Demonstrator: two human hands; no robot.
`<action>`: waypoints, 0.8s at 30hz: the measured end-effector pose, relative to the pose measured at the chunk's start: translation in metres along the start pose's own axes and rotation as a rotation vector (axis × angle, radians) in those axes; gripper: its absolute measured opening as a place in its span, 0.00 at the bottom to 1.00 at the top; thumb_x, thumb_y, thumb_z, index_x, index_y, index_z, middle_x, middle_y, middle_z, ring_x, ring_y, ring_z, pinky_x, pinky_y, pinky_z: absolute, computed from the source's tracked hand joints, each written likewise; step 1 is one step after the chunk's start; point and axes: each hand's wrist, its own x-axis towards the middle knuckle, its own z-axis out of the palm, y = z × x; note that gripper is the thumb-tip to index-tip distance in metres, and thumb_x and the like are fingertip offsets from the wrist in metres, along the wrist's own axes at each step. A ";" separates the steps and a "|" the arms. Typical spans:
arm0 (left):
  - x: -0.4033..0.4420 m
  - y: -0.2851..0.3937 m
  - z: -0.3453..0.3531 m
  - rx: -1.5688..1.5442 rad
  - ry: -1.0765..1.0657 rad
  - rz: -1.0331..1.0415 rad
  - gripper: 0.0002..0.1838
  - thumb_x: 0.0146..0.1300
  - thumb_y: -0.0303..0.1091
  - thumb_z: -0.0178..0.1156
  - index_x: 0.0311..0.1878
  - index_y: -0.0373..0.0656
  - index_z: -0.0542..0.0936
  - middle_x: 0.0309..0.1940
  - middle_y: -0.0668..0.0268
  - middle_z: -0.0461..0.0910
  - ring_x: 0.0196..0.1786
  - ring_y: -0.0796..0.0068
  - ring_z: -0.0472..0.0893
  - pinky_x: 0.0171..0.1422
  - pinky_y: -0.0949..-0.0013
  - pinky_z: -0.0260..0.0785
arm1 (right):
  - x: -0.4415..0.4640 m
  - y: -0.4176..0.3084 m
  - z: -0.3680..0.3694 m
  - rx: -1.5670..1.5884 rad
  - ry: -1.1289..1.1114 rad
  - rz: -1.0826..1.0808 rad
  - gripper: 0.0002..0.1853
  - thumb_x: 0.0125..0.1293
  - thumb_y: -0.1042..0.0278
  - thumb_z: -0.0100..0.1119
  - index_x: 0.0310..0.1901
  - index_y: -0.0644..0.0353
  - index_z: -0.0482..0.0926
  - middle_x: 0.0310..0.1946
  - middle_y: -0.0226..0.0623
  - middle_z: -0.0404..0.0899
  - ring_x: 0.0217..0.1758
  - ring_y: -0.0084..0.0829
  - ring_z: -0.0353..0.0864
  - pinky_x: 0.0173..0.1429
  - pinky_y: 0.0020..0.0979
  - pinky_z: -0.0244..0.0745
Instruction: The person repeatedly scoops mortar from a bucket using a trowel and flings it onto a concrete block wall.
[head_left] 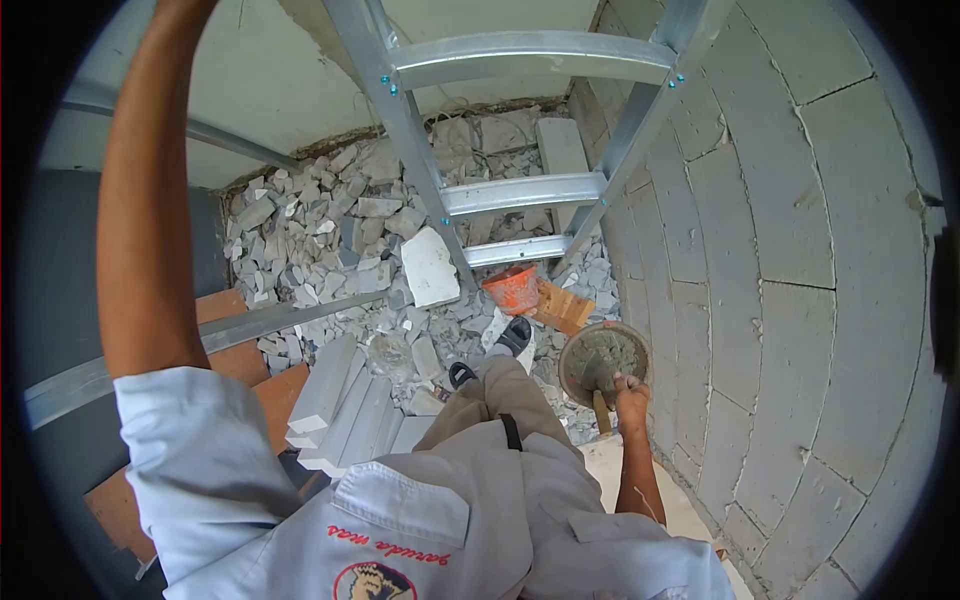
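Bowl (570,365) near block wall (783,320), little room; grey mix (622,350), trowel blade (598,377) inside; right fingers (627,385) pinch rim; left fingers, cannot tell.

Beside the pocket flap (402,503) of the pale shirt (500,510), red lettering (388,545) reads "garuda mas", upside down in this view. Farther from the flap, past those words, sits a round, red-rimmed emblem (375,584) showing an animal's head, partly cut off; any wording on it is unreadable.

grey mortar (618,350), grey-smeared orange bucket (511,292), silver ladder (525,193)
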 end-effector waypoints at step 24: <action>-0.462 0.266 -0.090 -0.460 -0.943 -1.104 0.41 0.52 0.42 0.76 0.64 0.25 0.74 0.42 0.40 0.86 0.50 0.43 0.87 0.54 0.50 0.79 | -0.181 -0.248 0.129 -0.510 -0.435 -1.312 0.24 0.70 0.71 0.63 0.66 0.65 0.77 0.51 0.57 0.84 0.51 0.56 0.83 0.62 0.50 0.75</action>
